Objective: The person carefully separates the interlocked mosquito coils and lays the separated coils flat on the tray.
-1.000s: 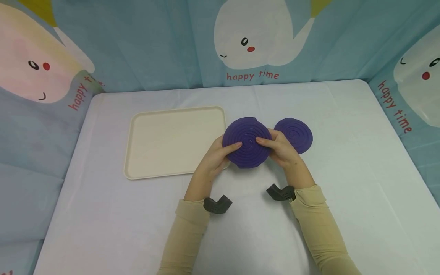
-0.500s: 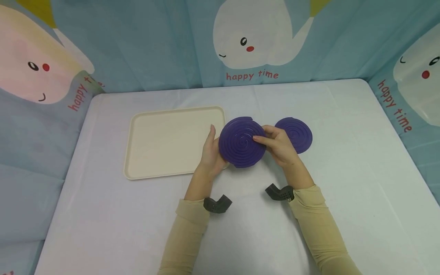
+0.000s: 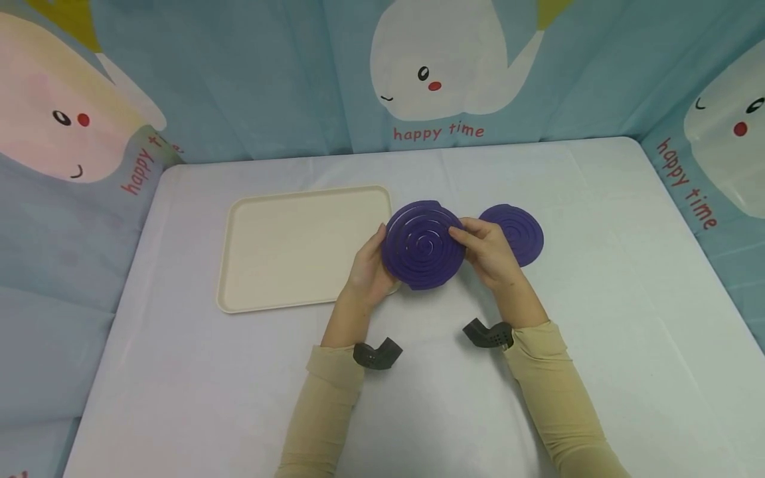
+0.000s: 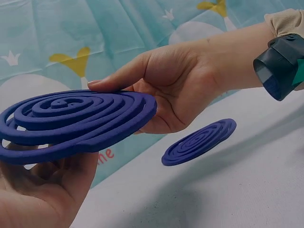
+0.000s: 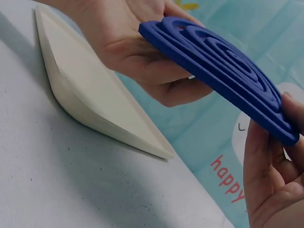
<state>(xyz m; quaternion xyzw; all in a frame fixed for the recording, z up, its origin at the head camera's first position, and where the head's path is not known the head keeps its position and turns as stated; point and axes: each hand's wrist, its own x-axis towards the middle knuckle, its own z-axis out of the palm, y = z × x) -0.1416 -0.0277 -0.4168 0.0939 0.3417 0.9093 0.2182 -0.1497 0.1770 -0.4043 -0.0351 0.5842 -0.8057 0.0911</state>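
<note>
Both hands hold up a purple spiral coaster (image 3: 423, 255), a flat coil with gaps between its rings, above the white table. My left hand (image 3: 366, 273) cups its left edge, thumb along the rim and bent fingers beneath, as the right wrist view shows. On the opposite rim, my right hand (image 3: 491, 255) pinches it, thumb on top and fingers below. In the left wrist view the coaster (image 4: 71, 116) looks nearly level, its centre slightly raised. A second purple spiral coaster (image 3: 521, 234) lies flat on the table behind my right hand, which partly covers it in the head view.
A cream rectangular tray (image 3: 293, 252) with a low rim lies to the left, its right end behind my left hand. Blue curtain (image 3: 269, 79) with whale prints borders the table (image 3: 609, 265) at the back and sides. Each wrist carries a dark camera mount (image 3: 378, 354).
My left thumb has come off the coaster's top, lifted, then lowered to its rim. The right thumb has shifted from near the centre toward the right edge. The coaster has shifted slightly left.
</note>
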